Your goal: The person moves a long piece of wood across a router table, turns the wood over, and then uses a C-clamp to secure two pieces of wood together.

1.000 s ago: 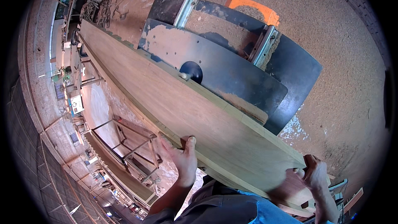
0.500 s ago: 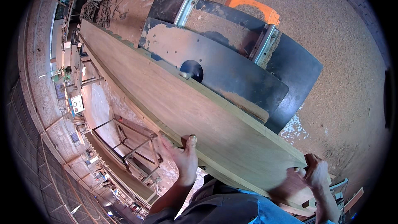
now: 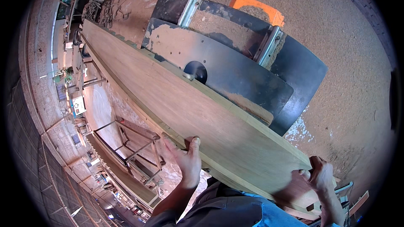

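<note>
The long wooden panel [image 3: 198,117] spans ten to four o'clock, its upper edge overlapping the dark tabletop [image 3: 240,73] at one. It looks stiff, heavy and unwieldy, so edge and end seem the best holds. Near half past six the spread left hand [image 3: 187,159] braces its lower edge; at four, the right hand [image 3: 321,174] grips its end corner.
</note>
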Tool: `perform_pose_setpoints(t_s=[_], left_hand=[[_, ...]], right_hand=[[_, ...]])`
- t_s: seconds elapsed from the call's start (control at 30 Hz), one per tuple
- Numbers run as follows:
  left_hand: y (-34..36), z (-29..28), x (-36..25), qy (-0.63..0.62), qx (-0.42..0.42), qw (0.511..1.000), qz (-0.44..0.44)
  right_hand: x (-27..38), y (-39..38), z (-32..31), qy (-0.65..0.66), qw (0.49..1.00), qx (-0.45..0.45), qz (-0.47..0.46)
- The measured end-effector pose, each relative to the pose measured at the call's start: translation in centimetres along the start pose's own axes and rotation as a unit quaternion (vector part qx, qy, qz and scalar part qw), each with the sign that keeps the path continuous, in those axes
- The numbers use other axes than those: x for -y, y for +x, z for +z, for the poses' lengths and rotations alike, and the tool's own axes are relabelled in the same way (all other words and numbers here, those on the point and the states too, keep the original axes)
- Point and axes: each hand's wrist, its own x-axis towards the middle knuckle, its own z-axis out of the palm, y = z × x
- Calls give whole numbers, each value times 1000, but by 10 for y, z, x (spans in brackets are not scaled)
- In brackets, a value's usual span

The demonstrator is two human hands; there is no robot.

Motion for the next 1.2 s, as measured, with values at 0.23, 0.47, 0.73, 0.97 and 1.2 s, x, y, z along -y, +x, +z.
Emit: perform_pose_setpoints(t_s=[0.23, 0.47, 0.73, 0.97, 1.2], left_hand=[[-2, 3, -16, -105, 8, 994, -24], [0, 1, -6, 0, -1, 1000, 7], [-3, 4, -31, -147, 11, 987, -65], [-2, 4, -27, -175, 18, 983, -46], [0, 2, -7, -69, 5, 998, -5]], right_hand=[[2, 0, 0, 18, 1000, -7, -4], [4, 0, 0, 33, 999, -13, 10], [-1, -1, 2, 27, 999, -3, 17], [4, 1, 0, 19, 1000, -5, 11], [8, 2, -5, 29, 999, 0, 12]])
